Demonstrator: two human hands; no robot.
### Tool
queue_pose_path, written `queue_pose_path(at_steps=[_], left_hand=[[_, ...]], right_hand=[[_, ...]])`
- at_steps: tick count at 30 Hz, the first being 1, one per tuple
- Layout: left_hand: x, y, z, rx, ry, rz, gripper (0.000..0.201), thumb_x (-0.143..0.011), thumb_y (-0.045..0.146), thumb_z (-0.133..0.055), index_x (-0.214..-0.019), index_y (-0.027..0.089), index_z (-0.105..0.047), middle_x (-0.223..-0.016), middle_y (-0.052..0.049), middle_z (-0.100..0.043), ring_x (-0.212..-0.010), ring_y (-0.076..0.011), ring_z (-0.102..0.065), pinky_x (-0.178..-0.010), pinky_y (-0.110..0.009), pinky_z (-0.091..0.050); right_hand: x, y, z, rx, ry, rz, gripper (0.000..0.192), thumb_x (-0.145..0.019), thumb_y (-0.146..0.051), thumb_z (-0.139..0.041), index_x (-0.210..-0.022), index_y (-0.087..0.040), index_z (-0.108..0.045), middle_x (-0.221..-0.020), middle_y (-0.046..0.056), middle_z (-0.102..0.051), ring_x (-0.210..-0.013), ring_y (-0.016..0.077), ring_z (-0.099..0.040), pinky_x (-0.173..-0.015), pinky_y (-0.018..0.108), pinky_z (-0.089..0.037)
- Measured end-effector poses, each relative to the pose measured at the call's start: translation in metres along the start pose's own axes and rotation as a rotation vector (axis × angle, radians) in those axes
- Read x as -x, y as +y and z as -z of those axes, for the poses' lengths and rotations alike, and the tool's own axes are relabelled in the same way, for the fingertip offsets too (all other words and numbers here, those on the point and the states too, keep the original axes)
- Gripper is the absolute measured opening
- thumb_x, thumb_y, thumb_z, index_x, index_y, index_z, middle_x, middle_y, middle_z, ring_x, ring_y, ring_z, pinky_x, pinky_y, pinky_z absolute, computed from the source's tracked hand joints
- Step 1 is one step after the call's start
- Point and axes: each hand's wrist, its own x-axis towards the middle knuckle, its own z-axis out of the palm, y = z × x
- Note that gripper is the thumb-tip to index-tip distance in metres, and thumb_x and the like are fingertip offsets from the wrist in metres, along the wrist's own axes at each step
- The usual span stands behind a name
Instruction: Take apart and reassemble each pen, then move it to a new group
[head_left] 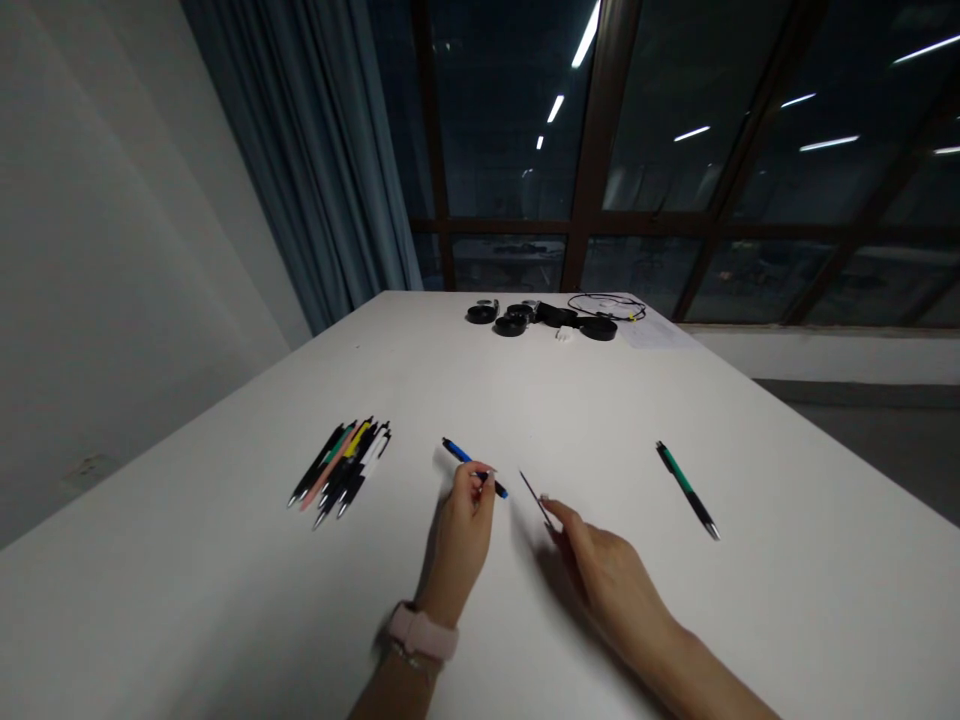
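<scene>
Left hand [463, 520] has the blue pen [474, 467] pinched at its lower end, fingers closed around the barrel, the rest of the pen sticking out toward ten o'clock just above the white tabletop [225, 560]. A pale watch [424, 632] sits on that wrist. Right hand [600, 565] lies low on the tabletop, fingertips together on a thin dark rod [534, 495], which looks like a pen refill, slanting off toward eleven o'clock.

The risk, as I read it: that rod is slim and the grip is right at its near end, so a small slip could send it rolling or flicking across the smooth surface. The blue pen is held only by its lower end too, so it could tip or drop if the fingers ease. The light is dim, which makes so fine a part harder to follow.

Positions: the blue pen sits at twelve o'clock of the left hand, gripped. The rod lies at eleven o'clock of the right hand, touching the fingertips. The two pieces are near each other but apart.

Off at nine o'clock, a bundle of pens [341, 470]. At three o'clock, a lone green pen [688, 490], well apart. Far at twelve, black round items [547, 320].
</scene>
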Motion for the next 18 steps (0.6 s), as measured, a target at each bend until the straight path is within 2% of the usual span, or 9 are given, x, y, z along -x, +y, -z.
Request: queue_pose_path(at_steps=[4,9,13,18], left_hand=[[0.0,-0.004,-0.002,0.056,-0.003,0.027,0.021,-0.095,0.04,-0.044,-0.099,0.022,-0.052,-0.077,-0.001,-0.065,-0.069,-0.016,-0.064,-0.06,-0.026,-0.047],[-0.001,-0.007,-0.002,0.069,0.016,0.034,0.023,-0.095,0.043,-0.044,-0.1,0.022,-0.051,-0.078,-0.001,-0.064,-0.069,-0.0159,-0.063,-0.062,-0.026,-0.047],[-0.002,-0.007,-0.002,0.093,0.059,0.042,0.024,-0.095,0.044,-0.044,-0.101,0.022,-0.051,-0.078,-0.001,-0.063,-0.07,-0.0161,-0.062,-0.064,-0.027,-0.047],[-0.001,-0.005,-0.004,0.135,0.111,0.045,0.026,-0.094,0.046,-0.046,-0.102,0.022,-0.051,-0.078,-0.001,-0.063,-0.072,-0.0162,-0.063,-0.065,-0.028,-0.048]], right_hand=[[0.011,0.004,0.003,-0.218,0.099,-0.021,0.036,-0.097,-0.015,-0.035,-0.131,-0.015,-0.047,-0.094,0.01,-0.077,-0.071,0.0179,-0.074,-0.061,0.025,-0.058],[0.014,0.006,-0.002,-0.288,0.139,0.039,0.039,-0.097,-0.015,-0.038,-0.133,-0.019,-0.052,-0.122,0.012,-0.07,-0.105,0.02,-0.07,-0.09,0.032,-0.057],[0.016,0.011,-0.005,-0.273,0.1,0.031,0.038,-0.098,-0.017,-0.039,-0.132,-0.021,-0.056,-0.12,0.011,-0.071,-0.108,0.022,-0.069,-0.094,0.038,-0.057],[0.017,0.013,-0.006,-0.287,0.075,0.044,0.038,-0.098,-0.017,-0.039,-0.131,-0.02,-0.058,-0.116,0.011,-0.073,-0.104,0.0207,-0.071,-0.094,0.038,-0.057]])
